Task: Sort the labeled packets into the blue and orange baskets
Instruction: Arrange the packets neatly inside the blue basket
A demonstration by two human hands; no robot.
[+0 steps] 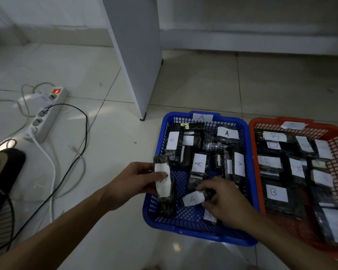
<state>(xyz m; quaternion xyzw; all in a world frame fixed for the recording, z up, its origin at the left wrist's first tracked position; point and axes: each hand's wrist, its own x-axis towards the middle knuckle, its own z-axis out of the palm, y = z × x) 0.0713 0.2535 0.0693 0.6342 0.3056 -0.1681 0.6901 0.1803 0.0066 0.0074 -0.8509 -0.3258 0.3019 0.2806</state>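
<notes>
Blue basket [165, 221], tagged A, already carries many A-labelled packets; orange basket [252, 133], touching its right side, carries packets marked B. I read the sorting as well advanced, with no loose packets visible on the floor tiles [98, 191]. My left hand [134, 182] pinches a dark packet [163, 178] over the blue basket's left rim, its label unreadable. My right hand [222, 199] curls round an A packet [193, 198] near the basket's front edge.
</notes>
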